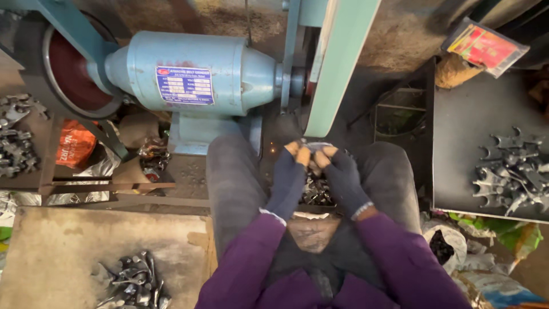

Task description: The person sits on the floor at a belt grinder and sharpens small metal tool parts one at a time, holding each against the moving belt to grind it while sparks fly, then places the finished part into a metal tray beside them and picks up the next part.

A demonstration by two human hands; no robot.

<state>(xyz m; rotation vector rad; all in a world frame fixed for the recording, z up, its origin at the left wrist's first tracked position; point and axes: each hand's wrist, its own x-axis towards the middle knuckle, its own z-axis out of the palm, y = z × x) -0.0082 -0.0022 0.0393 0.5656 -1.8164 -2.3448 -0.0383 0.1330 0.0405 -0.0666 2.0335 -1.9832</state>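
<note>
Both of my hands wear dark fingerless gloves and hold one small metal part (315, 146) together against the pale green sanding belt (334, 74) of a light blue belt grinder (194, 71). My left hand (289, 177) grips the part from the left and my right hand (343, 177) grips it from the right. A few sparks show left of the part. Between my knees lies a heap of more metal parts (316, 193), partly hidden by my hands.
A dark tray (457, 143) at the right bears a heap of metal pieces (512, 171). More metal pieces lie on a board at lower left (134, 280) and on a shelf at far left (14, 137). An orange bag (74, 143) sits by the grinder base.
</note>
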